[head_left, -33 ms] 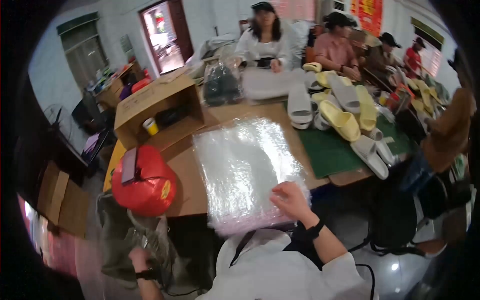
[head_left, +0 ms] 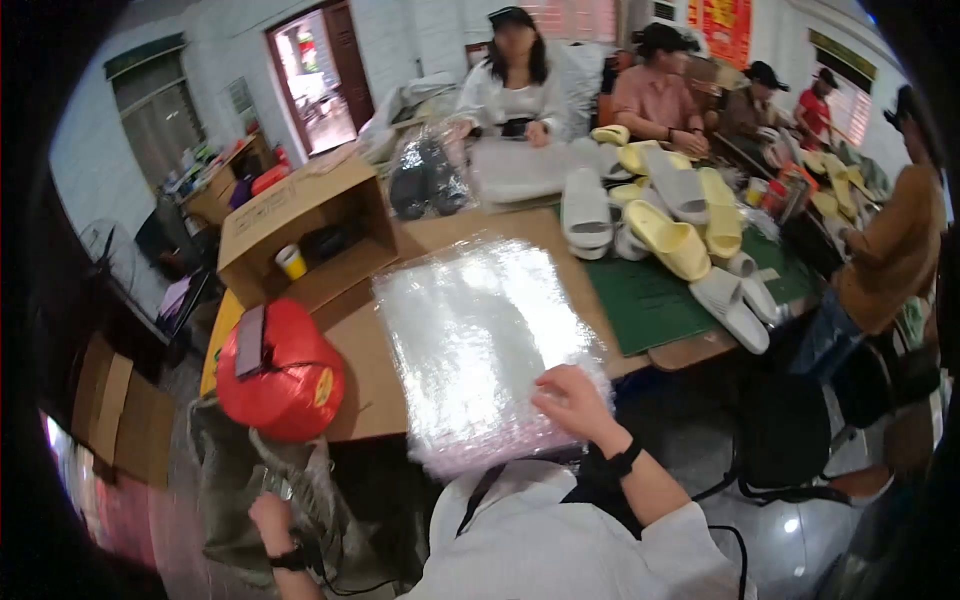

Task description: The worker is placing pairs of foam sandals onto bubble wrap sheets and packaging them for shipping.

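A stack of clear plastic bags (head_left: 470, 340) lies on the table in front of me, glossy, with a pinkish near edge. Over its right side is my right hand (head_left: 578, 402), fingers loosely bent and apart, gripping nothing that I can see. Low at the left, my left hand (head_left: 270, 520) is closed beside an olive-grey sack (head_left: 225, 470). A bit of clear plastic (head_left: 275, 484) shows just above that fist; whether the fingers hold it is hard to tell.
A red puffy bundle (head_left: 285, 385) with a phone (head_left: 250, 340) on top sits left of the bags. Behind it an open carton (head_left: 300, 200) holds a yellow cup (head_left: 290, 262). Grey and yellow slides (head_left: 665, 240) cover a green mat (head_left: 640, 305). Several people work around the table.
My view has shifted a little, moving the table slightly left in the picture. Both hands keep nearly the same places and poses.
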